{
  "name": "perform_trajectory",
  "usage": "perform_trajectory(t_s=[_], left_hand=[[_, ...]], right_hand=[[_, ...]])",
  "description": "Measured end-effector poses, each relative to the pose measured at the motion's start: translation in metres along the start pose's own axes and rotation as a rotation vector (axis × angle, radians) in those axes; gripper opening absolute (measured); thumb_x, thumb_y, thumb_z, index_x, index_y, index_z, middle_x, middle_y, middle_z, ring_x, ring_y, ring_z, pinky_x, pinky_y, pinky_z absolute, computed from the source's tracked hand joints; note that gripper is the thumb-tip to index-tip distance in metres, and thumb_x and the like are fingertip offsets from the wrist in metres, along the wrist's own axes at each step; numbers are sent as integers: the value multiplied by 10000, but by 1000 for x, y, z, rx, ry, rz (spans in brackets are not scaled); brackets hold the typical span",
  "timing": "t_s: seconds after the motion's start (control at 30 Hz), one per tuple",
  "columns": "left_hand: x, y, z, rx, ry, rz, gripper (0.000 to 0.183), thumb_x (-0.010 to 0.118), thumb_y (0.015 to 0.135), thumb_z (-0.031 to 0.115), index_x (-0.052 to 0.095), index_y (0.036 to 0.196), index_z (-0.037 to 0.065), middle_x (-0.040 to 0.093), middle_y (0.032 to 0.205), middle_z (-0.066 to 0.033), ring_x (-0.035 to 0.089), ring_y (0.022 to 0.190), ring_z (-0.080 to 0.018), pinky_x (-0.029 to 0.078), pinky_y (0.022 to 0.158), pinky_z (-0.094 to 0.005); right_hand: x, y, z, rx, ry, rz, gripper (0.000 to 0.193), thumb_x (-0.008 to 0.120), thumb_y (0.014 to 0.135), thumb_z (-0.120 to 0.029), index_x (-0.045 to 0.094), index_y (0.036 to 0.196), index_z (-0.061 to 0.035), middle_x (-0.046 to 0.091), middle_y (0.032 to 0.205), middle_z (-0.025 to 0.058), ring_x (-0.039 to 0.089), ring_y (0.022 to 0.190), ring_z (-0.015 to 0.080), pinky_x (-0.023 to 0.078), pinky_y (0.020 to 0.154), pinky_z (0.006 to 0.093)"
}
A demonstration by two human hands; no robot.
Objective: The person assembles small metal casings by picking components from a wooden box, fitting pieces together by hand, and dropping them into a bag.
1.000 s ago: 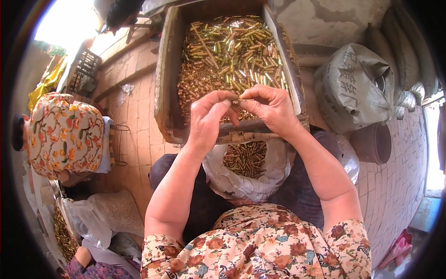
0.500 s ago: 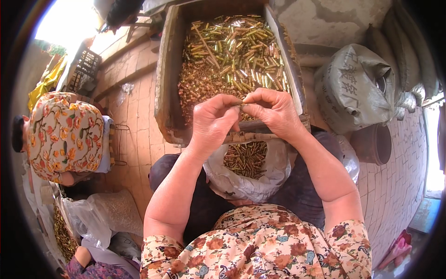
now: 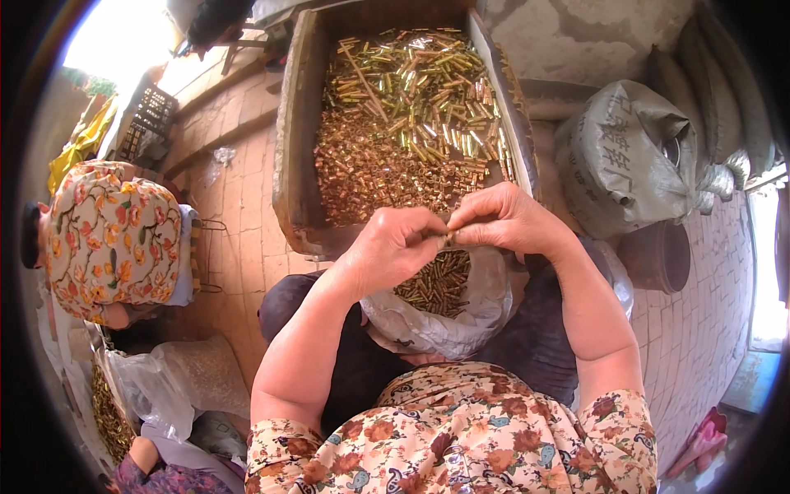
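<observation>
Brass-coloured and tiny, so probably best handled with the very fingertips rather than the palms. Bring both pinches into one line, press evenly from either side, and avoid twisting the wrists apart. Hold steady, and work near the mouth of the white sack [image 3: 436,333], just bodyward of the grip, so as to lose nothing to the floor [image 3: 251,218]. Gripping, with thumb and forefinger of left hand [image 3: 391,241] and right hand [image 3: 508,217] alike, almost tip to tip; opened no wider than the small metal piece [image 3: 448,237] pinched between. Hard to tell, behind those fingers, whether holding one part or two. Right below the grip, heaped in the sack: slim metal pieces [image 3: 436,286]. Just beyond the grip, in the wooden box [image 3: 290,140]: coppery bits [image 3: 362,174] on the near side, then longer shiny tubes [image 3: 448,66] farther away
</observation>
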State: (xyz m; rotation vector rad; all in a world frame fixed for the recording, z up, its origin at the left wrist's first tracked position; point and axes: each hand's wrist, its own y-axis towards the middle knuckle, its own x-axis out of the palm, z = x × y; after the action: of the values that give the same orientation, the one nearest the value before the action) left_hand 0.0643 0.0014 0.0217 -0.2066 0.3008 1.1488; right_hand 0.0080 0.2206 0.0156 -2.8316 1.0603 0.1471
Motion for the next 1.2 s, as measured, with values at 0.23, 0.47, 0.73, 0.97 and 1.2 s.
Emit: perform_trajectory(t_s=[0.23, 0.47, 0.73, 0.97, 1.2], left_hand=[[-9, 6, 2, 99, 256, 30, 112, 677, 800, 39, 673, 902, -7, 650, 750, -102, 620, 674, -185, 486, 622, -299], [-25, 40, -17, 133, 584, 304, 146, 657, 795, 74, 675, 923, 6, 661, 844, -106, 625, 838, -260, 489, 768, -350], [-12, 72, -48, 247, 954, 207, 87, 655, 761, 107, 661, 798, 28, 615, 798, -88, 567, 862, -286, 420, 854, -407], [-4, 86, -52, 267, 1003, 155, 55, 598, 685, 21, 631, 726, 35, 613, 789, -99, 567, 846, -287, 414, 802, -399], [-3, 84, -54, 332, 1025, 157, 56, 597, 641, 13, 633, 679, 31, 609, 764, -103, 574, 815, -281, 405, 799, -393]], right_hand=[[-8, 1, -5, 40, -169, 6, 173, 704, 796, -58, 703, 957, 5, 683, 803, 54, 602, 747, 86, 484, 697, 248], [-26, 52, 20, -36, -412, 393, 180, 667, 790, -78, 675, 931, 34, 684, 825, 98, 621, 761, 132, 484, 702, 281], [-23, 89, 53, -123, -840, 462, 230, 600, 750, -132, 701, 951, -84, 665, 924, 135, 634, 889, 325, 507, 766, 441], [-24, 93, 52, -107, -896, 403, 228, 617, 730, -123, 711, 937, -105, 671, 907, 116, 640, 861, 325, 513, 754, 420], [-30, 80, 48, -68, -601, 438, 270, 663, 696, -74, 703, 962, -49, 679, 844, 132, 651, 788, 238, 505, 715, 338]])
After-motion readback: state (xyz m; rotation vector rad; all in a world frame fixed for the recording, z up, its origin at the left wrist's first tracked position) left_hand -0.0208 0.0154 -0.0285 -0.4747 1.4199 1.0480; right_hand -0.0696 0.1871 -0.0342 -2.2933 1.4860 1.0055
